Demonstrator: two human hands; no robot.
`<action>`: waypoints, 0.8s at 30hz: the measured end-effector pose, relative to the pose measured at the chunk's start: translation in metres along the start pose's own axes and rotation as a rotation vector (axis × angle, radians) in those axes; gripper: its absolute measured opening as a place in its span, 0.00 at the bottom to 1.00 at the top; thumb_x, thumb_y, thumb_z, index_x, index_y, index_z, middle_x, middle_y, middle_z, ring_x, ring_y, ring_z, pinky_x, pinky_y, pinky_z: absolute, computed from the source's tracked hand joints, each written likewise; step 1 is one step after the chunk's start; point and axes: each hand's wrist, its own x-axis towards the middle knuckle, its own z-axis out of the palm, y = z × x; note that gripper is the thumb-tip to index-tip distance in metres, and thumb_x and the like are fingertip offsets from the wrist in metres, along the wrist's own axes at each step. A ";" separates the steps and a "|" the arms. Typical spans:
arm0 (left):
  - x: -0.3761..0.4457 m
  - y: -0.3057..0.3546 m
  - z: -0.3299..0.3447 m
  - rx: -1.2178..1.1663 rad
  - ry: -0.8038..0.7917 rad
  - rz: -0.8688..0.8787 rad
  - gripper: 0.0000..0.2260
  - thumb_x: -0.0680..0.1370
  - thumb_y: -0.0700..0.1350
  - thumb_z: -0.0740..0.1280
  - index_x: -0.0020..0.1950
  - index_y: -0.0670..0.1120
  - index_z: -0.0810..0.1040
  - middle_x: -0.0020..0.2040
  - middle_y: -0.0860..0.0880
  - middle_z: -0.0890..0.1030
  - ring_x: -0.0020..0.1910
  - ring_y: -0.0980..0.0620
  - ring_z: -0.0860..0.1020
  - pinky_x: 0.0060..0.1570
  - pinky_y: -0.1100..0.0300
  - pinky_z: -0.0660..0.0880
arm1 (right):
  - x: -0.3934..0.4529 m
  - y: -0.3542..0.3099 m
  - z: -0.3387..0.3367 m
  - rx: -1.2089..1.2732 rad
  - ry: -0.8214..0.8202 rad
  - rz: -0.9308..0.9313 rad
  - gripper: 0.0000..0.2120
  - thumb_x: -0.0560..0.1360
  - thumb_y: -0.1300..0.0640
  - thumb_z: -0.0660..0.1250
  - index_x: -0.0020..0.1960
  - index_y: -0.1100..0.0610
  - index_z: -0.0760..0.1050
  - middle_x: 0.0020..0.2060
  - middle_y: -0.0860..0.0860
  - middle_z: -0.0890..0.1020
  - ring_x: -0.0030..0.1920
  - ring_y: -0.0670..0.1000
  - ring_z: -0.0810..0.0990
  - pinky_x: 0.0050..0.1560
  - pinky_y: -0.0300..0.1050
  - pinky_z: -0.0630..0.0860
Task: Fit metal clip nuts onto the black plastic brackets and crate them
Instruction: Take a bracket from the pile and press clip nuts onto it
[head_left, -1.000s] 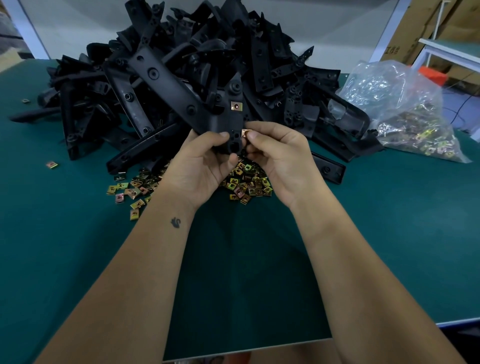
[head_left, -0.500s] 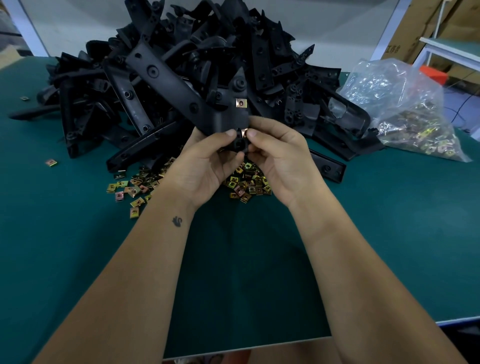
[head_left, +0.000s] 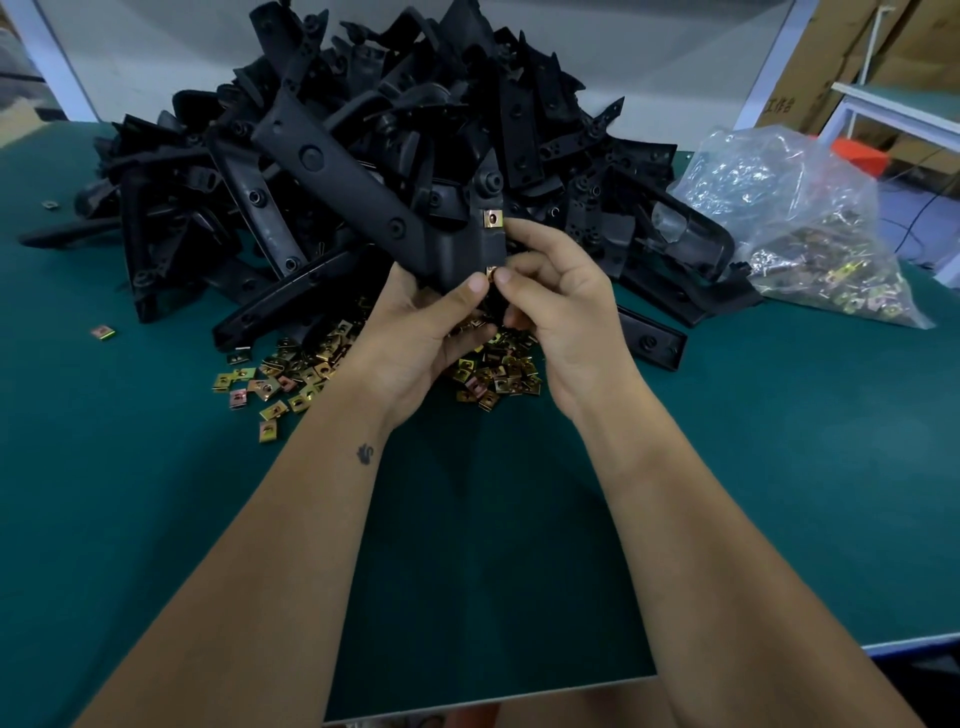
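Black plastic fills my grip: my left hand (head_left: 415, 343) curls its fingers (head_left: 470, 288) round the lower end of a long bracket (head_left: 363, 202), thumb pressed on its face, the rest of the bracket slanting up toward eleven o'clock. My right hand (head_left: 561, 312) pinches a small brass-coloured clip nut (head_left: 491, 272) between thumb and forefinger, right at the bracket's lower edge, touching my left thumb tip. A second clip nut (head_left: 493, 219) already sits on the bracket, at twelve o'clock from the pinched one.

Compared with half a second ago, the bracket has lifted slightly and my right fingers have pressed the nut closer onto the edge; a second ago the nut stood a little apart from the plastic.

Loose clip nuts (head_left: 291, 379) lie scattered on the green worktop (head_left: 156, 493) under my hands, toward nine o'clock and below my wrists. A heap of brackets (head_left: 415, 104) rises at twelve o'clock. A clear bag of nuts (head_left: 810, 228) lies at two o'clock. A cardboard box (head_left: 810, 67) at one o'clock carries dark printed characters, too small for me to read.
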 end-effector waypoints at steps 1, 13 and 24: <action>0.000 0.000 0.001 -0.017 0.008 -0.008 0.19 0.79 0.40 0.68 0.69 0.47 0.72 0.61 0.48 0.81 0.55 0.51 0.80 0.44 0.62 0.79 | 0.000 0.000 0.001 0.012 -0.004 0.008 0.15 0.77 0.68 0.64 0.61 0.55 0.77 0.39 0.49 0.82 0.39 0.44 0.78 0.36 0.36 0.73; 0.001 0.003 0.004 -0.021 0.135 0.026 0.06 0.83 0.46 0.63 0.58 0.49 0.78 0.50 0.50 0.85 0.45 0.52 0.82 0.47 0.58 0.80 | -0.005 -0.004 0.009 0.012 -0.029 0.054 0.05 0.77 0.59 0.69 0.51 0.58 0.81 0.38 0.48 0.83 0.37 0.44 0.79 0.41 0.38 0.76; -0.007 0.001 0.015 0.083 0.265 0.113 0.03 0.80 0.44 0.69 0.51 0.50 0.82 0.52 0.50 0.86 0.52 0.51 0.84 0.54 0.52 0.80 | -0.027 -0.006 0.009 -0.476 0.164 -0.194 0.09 0.77 0.52 0.68 0.44 0.57 0.79 0.40 0.50 0.82 0.43 0.49 0.79 0.47 0.55 0.77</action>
